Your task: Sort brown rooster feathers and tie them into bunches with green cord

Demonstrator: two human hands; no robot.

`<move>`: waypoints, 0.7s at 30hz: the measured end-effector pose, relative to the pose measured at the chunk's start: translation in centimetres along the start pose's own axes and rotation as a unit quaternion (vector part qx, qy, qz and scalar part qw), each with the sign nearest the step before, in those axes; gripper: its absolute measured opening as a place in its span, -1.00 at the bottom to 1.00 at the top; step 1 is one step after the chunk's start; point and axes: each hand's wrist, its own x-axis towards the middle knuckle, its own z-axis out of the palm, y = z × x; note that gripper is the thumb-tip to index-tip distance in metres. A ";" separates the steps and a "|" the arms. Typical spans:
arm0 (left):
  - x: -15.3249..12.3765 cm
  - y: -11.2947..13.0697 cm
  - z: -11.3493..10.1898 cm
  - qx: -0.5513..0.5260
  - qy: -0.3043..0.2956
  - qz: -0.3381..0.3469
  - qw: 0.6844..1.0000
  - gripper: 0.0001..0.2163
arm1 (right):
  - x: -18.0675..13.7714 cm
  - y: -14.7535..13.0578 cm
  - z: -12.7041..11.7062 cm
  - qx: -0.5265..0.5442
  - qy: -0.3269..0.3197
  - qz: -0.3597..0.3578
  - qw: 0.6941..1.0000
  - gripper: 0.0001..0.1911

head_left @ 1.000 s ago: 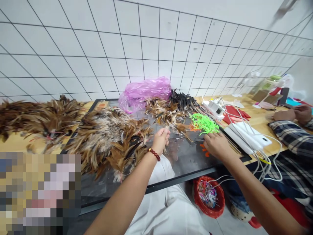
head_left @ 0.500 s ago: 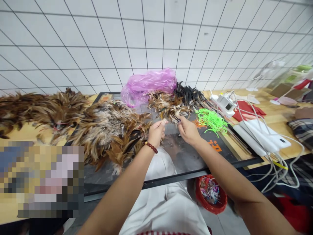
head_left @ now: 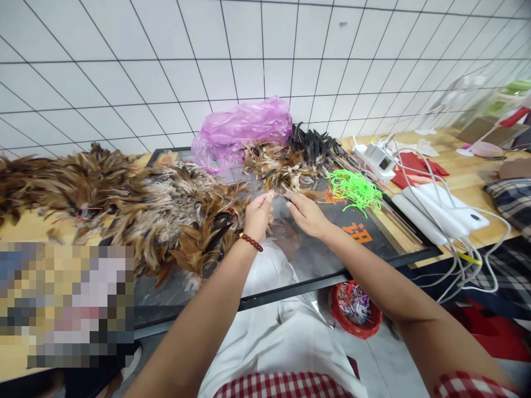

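Note:
Above the dark board, my left hand is closed in a pinch, with a small pale piece at its fingertips, too small to make out. Facing it, my right hand grips a thin metal tool with a bit of blue by the fingers; it resembles small snips or tweezers. The tool's tip points at the left fingertips, almost meeting them. A big heap of brown and grey feathers spreads beside my left hand. Just beyond both hands lies a smaller brown feather pile.
Black feathers and a pink plastic bag sit toward the tiled wall. Bright green strings lie on the right, near white power strips and tangled cables. Below the board's edge stands a red basket of scraps.
My right hand has brought the tool closer to the left fingertips, and its spread prongs look closer together. The camera view has shifted slightly.

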 end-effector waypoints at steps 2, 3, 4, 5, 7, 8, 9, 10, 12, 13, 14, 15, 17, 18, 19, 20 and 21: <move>0.0 -0.1 0.1 0.015 -0.004 0.003 1.000 -0.69 | 0.1 0.3 0.1 0.016 0.003 0.000 1.000 -0.58; -0.1 -0.2 0.1 0.022 -0.006 0.004 1.000 -0.69 | 0.1 0.4 0.1 0.023 0.003 -0.002 1.000 -0.58; -0.1 -0.2 0.1 0.027 -0.010 0.005 1.000 -0.69 | 0.1 0.5 0.1 0.029 0.004 -0.004 1.000 -0.58; -0.1 -0.3 0.2 0.032 -0.014 0.006 0.999 -0.68 | 0.1 0.5 0.1 0.034 0.005 -0.006 0.999 -0.58; -0.1 -0.4 0.2 0.040 -0.021 0.007 0.999 -0.68 | 0.1 0.5 0.0 0.043 0.011 -0.009 0.999 -0.57; -0.1 -0.4 0.2 0.045 -0.024 0.007 0.999 -0.68 | 0.1 0.4 0.0 0.048 0.013 -0.010 0.999 -0.57; -0.1 -0.5 0.1 0.050 -0.027 0.008 0.998 -0.68 | 0.1 0.4 -0.1 0.054 0.016 -0.012 0.998 -0.57; -0.1 -0.5 0.1 0.056 -0.028 0.008 0.998 -0.69 | 0.1 0.4 -0.1 0.059 0.018 -0.013 0.998 -0.57; 0.0 -0.6 0.0 0.066 -0.030 0.009 0.997 -0.69 | 0.1 0.5 -0.2 0.072 0.020 -0.012 0.997 -0.57; 0.0 -0.6 0.0 0.069 -0.031 0.008 0.997 -0.68 | 0.1 0.6 -0.2 0.081 0.021 -0.009 0.996 -0.56; 0.0 -0.6 0.0 0.069 -0.031 0.007 0.997 -0.68 | 0.2 0.7 -0.2 0.095 0.021 -0.004 0.995 -0.55; 0.0 -0.6 0.0 0.069 -0.031 0.006 0.997 -0.68 | 0.2 0.8 -0.2 0.114 0.021 0.004 0.993 -0.54; 0.0 -0.5 0.0 0.069 -0.032 0.006 0.997 -0.68 | 0.3 0.9 -0.2 0.166 0.018 0.026 0.986 -0.54; 0.0 -0.5 0.0 0.070 -0.032 0.007 0.997 -0.68 | 0.4 0.9 -0.1 0.195 0.019 0.037 0.980 -0.55; -0.1 -0.4 0.0 0.070 -0.032 0.008 0.997 -0.69 | 0.4 1.0 -0.1 0.223 0.021 0.048 0.973 -0.56; -0.1 -0.4 0.0 0.071 -0.032 0.008 0.997 -0.69 | 0.5 0.9 -0.1 0.250 0.022 0.057 0.966 -0.57; -0.1 -0.3 0.1 0.071 -0.032 0.008 0.997 -0.69 | 0.5 0.9 -0.1 0.277 0.023 0.064 0.958 -0.58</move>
